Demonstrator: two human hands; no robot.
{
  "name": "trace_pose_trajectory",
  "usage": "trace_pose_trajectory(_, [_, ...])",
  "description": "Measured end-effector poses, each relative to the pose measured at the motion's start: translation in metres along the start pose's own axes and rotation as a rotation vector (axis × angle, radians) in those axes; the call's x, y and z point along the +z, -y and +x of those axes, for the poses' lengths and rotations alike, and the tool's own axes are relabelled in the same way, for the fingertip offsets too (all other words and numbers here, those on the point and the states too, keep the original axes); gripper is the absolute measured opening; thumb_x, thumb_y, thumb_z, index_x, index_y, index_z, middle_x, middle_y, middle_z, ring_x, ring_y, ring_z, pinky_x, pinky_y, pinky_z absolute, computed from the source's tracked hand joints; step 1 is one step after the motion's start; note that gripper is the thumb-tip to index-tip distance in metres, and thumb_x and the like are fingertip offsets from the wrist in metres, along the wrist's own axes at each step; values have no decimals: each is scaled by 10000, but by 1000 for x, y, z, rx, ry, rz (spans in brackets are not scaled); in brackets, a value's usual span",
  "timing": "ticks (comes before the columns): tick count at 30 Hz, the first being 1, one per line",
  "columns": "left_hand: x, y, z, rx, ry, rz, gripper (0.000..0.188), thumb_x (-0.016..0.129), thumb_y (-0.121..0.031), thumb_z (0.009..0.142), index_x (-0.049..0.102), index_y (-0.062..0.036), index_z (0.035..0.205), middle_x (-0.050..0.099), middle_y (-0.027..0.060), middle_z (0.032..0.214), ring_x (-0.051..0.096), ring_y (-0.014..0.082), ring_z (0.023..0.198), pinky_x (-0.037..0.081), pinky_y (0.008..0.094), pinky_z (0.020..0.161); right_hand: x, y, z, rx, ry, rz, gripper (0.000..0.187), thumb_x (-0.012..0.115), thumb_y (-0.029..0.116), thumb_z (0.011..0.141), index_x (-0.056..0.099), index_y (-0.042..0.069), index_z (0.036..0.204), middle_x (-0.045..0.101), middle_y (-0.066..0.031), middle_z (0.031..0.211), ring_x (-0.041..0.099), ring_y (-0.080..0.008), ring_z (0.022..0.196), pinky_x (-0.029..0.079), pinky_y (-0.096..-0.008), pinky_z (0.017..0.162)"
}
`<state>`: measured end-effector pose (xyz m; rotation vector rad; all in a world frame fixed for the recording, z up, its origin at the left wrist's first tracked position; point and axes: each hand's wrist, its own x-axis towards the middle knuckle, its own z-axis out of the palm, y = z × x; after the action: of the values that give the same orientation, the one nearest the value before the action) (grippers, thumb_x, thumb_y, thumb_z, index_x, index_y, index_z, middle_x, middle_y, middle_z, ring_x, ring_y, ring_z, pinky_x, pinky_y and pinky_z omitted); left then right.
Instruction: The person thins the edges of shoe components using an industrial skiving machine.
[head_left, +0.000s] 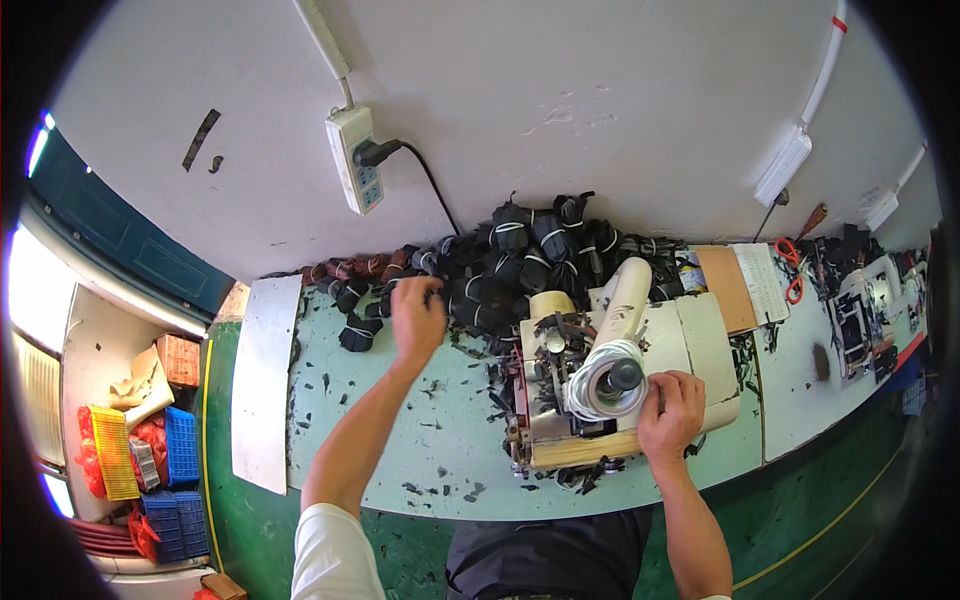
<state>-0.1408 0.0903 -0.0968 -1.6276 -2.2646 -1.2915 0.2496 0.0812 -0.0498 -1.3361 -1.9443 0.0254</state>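
A person's two bare hands work over a pale green worktop (390, 440) set against a grey wall. The left hand (418, 318) reaches toward the far edge, at the left side of a heap of small black cloth bundles (535, 270) tied with white string. Its fingers are bent, their tips among the dark bundles; whether they are clamped on one cannot be told. One black bundle (359, 333) sits apart from that hand, to its left and a little nearer the person. Brown bundles (370, 266) line the far edge, beyond and left of the fingers.

The right hand (672, 415) is at a cream machine (690, 340) on the right half of the worktop. Its fingers are curled, thumb side just beside a coil of white cord (588, 388) around a dark knob (626, 374); touching or slightly apart, it is unclear. Dark scraps (475, 490) dot the worktop toward its near edge. A white board (262, 390) covers the left end; orange-handled scissors (790, 272) lie near the far edge, at right.
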Motion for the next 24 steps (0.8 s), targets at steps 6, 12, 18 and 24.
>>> trace_pose_trajectory(6, [-69, 112, -35, -288, 4, 368, 403, 624, -10, 710, 590, -87, 1104, 563, 163, 1114, 518, 375, 1097, 416, 468, 942, 3, 6, 1, -11, 3, -9, 123, 626, 12, 761, 646, 64, 870, 621, -90, 891, 576, -316, 864, 445, -422, 774])
trace_pose_trajectory(12, [-74, 122, -38, -616, 169, 542, 700, 744, -209, 744, 473, -136, 1386, 386, 164, 1464, 375, 384, 1344, 337, 539, 1064, 4, 6, 1, -6, 6, -13, 110, 629, 12, 766, 640, 63, 863, 622, -89, 891, 576, -315, 855, 443, -419, 770])
trace_pose_trajectory(18, [-64, 122, -39, -451, 203, 555, 734, 759, -251, 764, 459, -139, 1425, 389, 129, 1506, 338, 354, 1400, 291, 559, 1109, 4, 5, 2, -14, -12, -31, 119, 630, 11, 766, 637, 69, 869, 622, -86, 889, 576, -313, 848, 442, -419, 762])
trace_pose_trajectory(24, [-44, 140, -21, -290, 347, 605, 652, 709, -229, 802, 494, -148, 1412, 488, 67, 1432, 372, 317, 1380, 285, 563, 1121, 5, 6, 0, -11, -5, -33, 113, 636, 25, 763, 634, 75, 864, 607, -84, 885, 575, -314, 857, 442, -421, 760])
